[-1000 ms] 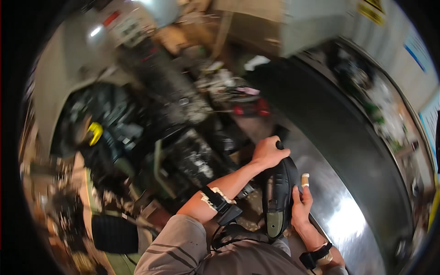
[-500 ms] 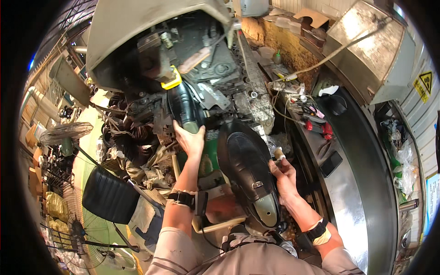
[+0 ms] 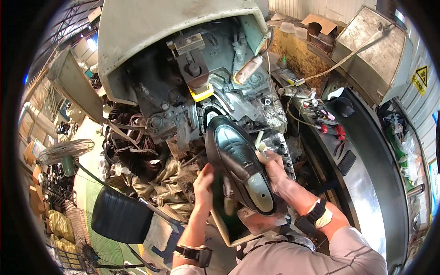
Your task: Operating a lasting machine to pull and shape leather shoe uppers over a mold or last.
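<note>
A black buckled shoe (image 3: 233,149) is raised toe-first in front of a machine, its last showing pale green at the heel end. My right hand (image 3: 272,168) is closed on the shoe's right side, and a small pale cylindrical piece (image 3: 260,141) sticks up beside its thumb. Left of the shoe is my left hand (image 3: 204,185), smeared by motion. A blurred dark shape lies between that hand and the shoe, and whether the hand holds it cannot be told. Just beyond the toe, the machine's yellow-edged block (image 3: 201,93) stands above dark metal jaws (image 3: 211,112).
A pale hood (image 3: 183,20) arches over the machine. Along the right runs a black conveyor belt (image 3: 366,160), with red-handled tools (image 3: 332,130) and a phone (image 3: 347,162) beside it. A black-backed chair (image 3: 121,215) and a wire fan (image 3: 66,151) stand at left.
My left hand has moved down, away from the machine, and the shoe it gripped under the yellow-edged block no longer shows there. My right hand has lifted the other shoe toward the machine.
</note>
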`<state>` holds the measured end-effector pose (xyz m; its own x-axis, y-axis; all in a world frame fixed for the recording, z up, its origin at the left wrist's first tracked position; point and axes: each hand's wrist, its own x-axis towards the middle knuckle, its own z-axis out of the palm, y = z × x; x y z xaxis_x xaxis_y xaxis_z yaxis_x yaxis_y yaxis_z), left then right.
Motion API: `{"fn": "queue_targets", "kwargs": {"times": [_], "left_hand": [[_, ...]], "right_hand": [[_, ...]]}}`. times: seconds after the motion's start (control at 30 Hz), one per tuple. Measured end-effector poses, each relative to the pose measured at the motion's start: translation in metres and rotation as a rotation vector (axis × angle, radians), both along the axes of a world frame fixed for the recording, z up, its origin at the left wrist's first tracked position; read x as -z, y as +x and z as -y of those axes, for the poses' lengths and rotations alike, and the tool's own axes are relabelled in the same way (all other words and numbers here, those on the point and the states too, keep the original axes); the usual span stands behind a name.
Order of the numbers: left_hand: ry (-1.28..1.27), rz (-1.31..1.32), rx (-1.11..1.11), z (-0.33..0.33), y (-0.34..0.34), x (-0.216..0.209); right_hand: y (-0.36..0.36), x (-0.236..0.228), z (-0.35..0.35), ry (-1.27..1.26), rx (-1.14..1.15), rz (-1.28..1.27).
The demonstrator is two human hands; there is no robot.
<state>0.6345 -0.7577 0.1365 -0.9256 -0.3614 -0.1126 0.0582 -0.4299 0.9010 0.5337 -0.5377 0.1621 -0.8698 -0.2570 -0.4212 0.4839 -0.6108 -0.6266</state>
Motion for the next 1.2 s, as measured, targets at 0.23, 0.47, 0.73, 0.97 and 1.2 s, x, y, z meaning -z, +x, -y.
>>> {"fn": "queue_targets", "kwargs": {"times": [0.23,0.47,0.73,0.97,1.2], "left_hand": [[0.338,0.158,-0.138,-0.031,-0.047,-0.039],[0.451,0.191,-0.224,-0.022,-0.073,-0.043],[0.562,0.173,-0.245,-0.017,-0.089,-0.042],[0.575,0.174,-0.309,-0.02,-0.096,-0.023],[0.564,0.029,-0.356,-0.014,-0.109,0.02]], "right_hand": [[-0.035,0.001,0.048,-0.002,-0.068,-0.019],[-0.051,0.004,0.071,0.01,-0.044,-0.029],[-0.064,0.004,0.08,-0.042,-0.062,-0.014],[-0.066,0.017,0.083,-0.074,-0.035,0.029],[-0.073,0.024,0.09,-0.035,-0.033,0.002]]}}
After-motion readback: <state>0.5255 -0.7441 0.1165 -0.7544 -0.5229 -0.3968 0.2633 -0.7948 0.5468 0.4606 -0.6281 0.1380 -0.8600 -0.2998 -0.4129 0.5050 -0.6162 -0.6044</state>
